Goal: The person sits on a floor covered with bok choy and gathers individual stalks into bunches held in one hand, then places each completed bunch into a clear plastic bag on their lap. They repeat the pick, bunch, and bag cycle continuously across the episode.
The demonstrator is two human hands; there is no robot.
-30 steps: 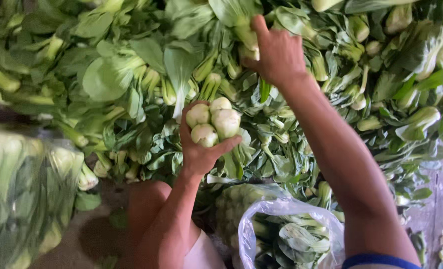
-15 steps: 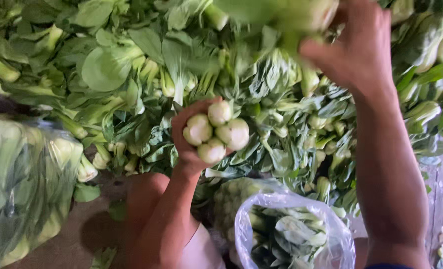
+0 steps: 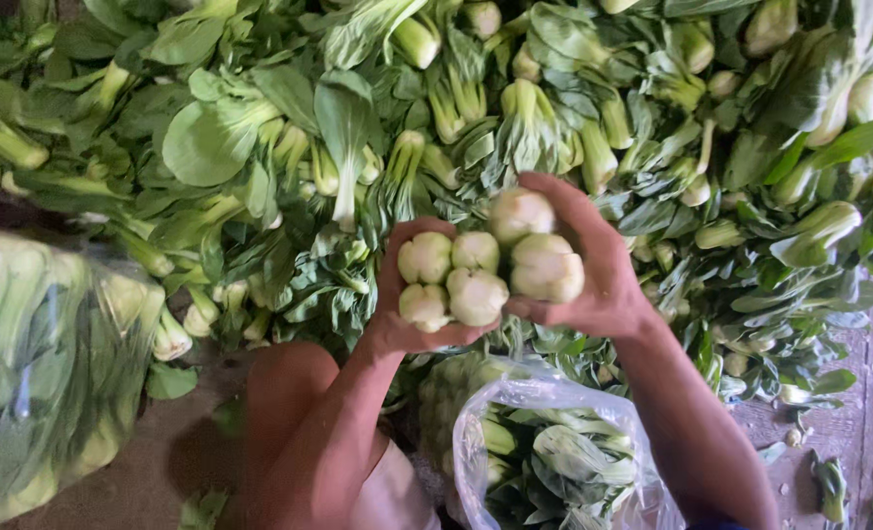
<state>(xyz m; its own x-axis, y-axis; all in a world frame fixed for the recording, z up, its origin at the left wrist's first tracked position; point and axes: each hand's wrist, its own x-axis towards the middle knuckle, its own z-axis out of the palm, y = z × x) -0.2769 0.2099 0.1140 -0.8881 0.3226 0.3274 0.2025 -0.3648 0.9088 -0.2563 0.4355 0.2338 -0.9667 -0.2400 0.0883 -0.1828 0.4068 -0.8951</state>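
A heap of bok choy (image 3: 515,118) covered the ground. Above it, the left hand (image 3: 397,314) gripped four bok choy heads (image 3: 451,280) and the right hand (image 3: 593,275) clasped two more (image 3: 539,250), all touching, pale cut bases facing the camera, long axes pointing away downward over an open plastic bag (image 3: 554,456).

The brown floor (image 3: 152,461) carries a broad heap of bok choy (image 3: 289,147), a filled clear bag (image 3: 34,363) at left, an open plastic bag (image 3: 554,461), and scattered leaf scraps (image 3: 829,481).
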